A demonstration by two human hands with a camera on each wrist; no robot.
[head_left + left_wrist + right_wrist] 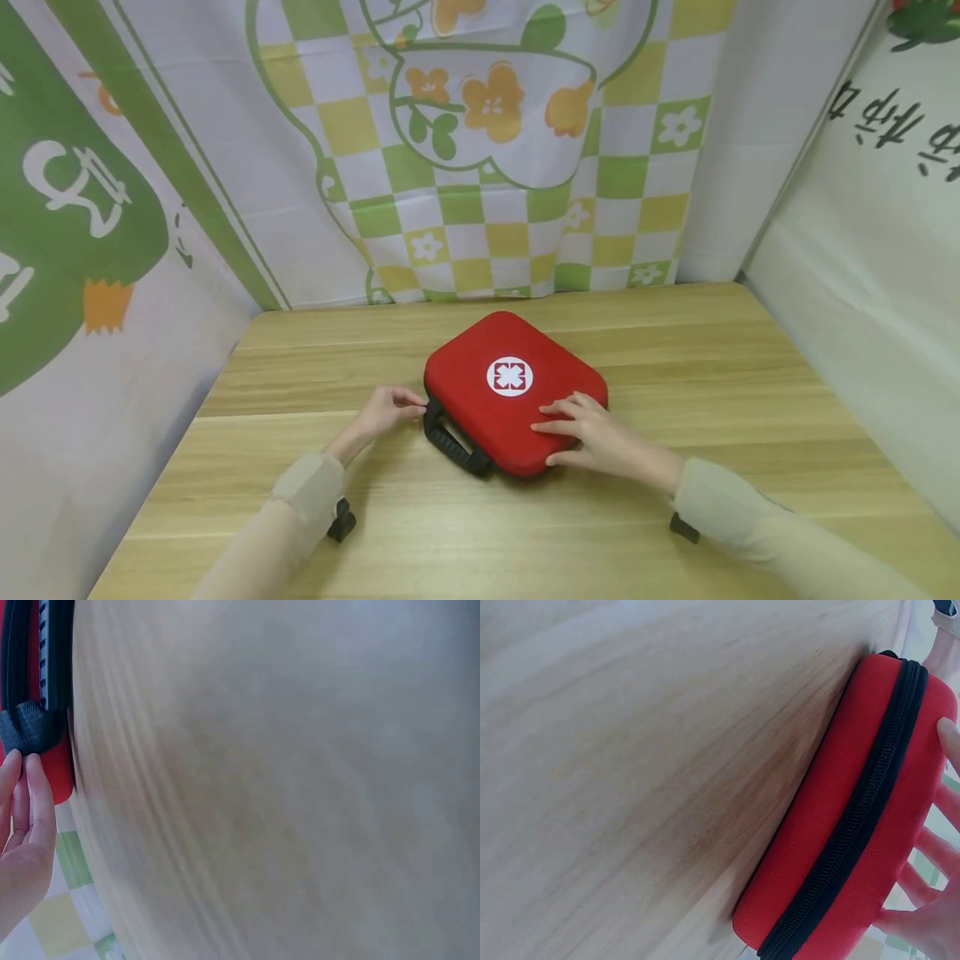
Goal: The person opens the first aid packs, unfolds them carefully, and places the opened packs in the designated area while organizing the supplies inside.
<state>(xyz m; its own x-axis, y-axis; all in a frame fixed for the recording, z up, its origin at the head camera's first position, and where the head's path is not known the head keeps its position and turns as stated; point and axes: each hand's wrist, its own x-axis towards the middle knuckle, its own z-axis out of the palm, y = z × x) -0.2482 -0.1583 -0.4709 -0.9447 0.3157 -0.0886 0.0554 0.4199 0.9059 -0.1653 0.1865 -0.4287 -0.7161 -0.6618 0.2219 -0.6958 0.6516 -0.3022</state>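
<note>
A red first-aid case (480, 350) with a white cross emblem lies closed on the table, turned at an angle. Its black carry handle (450, 442) faces the front left. At the handle's far end, my left hand (386, 412) pinches a small dark zipper pull between thumb and finger; the fingertips (37, 766) mostly hide it in the left wrist view. Spread fingers of my right hand (592, 433) rest on the lid at the case's right corner. Along the side in the right wrist view, a black zipper (855, 825) runs between the red halves, which meet there.
The wooden table (300, 367) has light grain and reaches back to a checked, flowered curtain (480, 217). Printed cloth walls stand at the left (195, 283) and right (847, 275). A dark wrist device (342, 522) sits under the left cuff.
</note>
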